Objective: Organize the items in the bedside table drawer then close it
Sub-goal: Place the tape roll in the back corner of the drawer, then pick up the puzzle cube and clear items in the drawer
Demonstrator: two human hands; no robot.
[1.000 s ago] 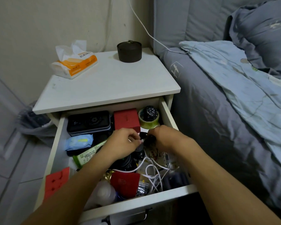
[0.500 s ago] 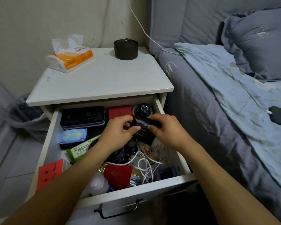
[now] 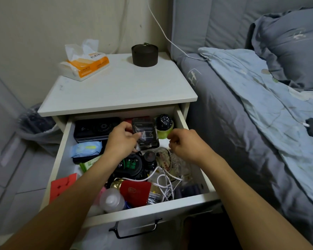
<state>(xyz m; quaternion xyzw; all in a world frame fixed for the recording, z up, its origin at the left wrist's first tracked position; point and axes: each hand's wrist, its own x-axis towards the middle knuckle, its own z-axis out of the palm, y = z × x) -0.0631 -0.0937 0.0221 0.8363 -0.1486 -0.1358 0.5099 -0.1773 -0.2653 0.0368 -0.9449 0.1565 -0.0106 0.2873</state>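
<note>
Left hand (image 3: 122, 139) grasps dark pouch (image 3: 145, 135); right hand (image 3: 183, 144) loosely curled, empty.
We judge sorting under way; next, seat pouch inside drawer (image 3: 148, 212).

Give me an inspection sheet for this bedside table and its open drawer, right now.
Surface: bedside table top carries a tissue pack and a dark round tin.
Job's things: drawer pulled open, crowded.
Clutter: black case, watch, red cards, bottles.
Hands: left hand pinches a clear pouch; right hand loosely curled, empty.
Cables: white cable tangled in drawer; another runs down the wall onto the bed.
Surroundings: bed beside the table.
</note>
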